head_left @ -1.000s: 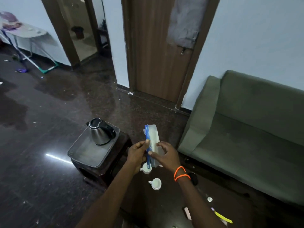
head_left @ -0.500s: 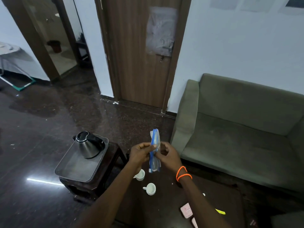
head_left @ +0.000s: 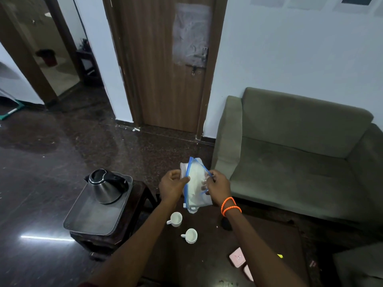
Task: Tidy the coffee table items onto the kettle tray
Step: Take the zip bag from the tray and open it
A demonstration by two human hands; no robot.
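Fingers (head_left: 185,179) of the left hand (head_left: 172,186) and right hand (head_left: 217,186) pinch a zip bag (head_left: 194,183), held up right of the kettle (head_left: 105,186) on its tray (head_left: 91,220), above two cups (head_left: 175,219) on the counter (head_left: 207,255).

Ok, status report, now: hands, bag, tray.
Left hand and right hand both grip the zip bag, held above the table. Two cups untouched. Tray holds only the kettle. Path clear.

Home living room: green sofa (head_left: 294,154), wooden door (head_left: 165,63), low coffee table (head_left: 207,255), kettle (head_left: 106,186).
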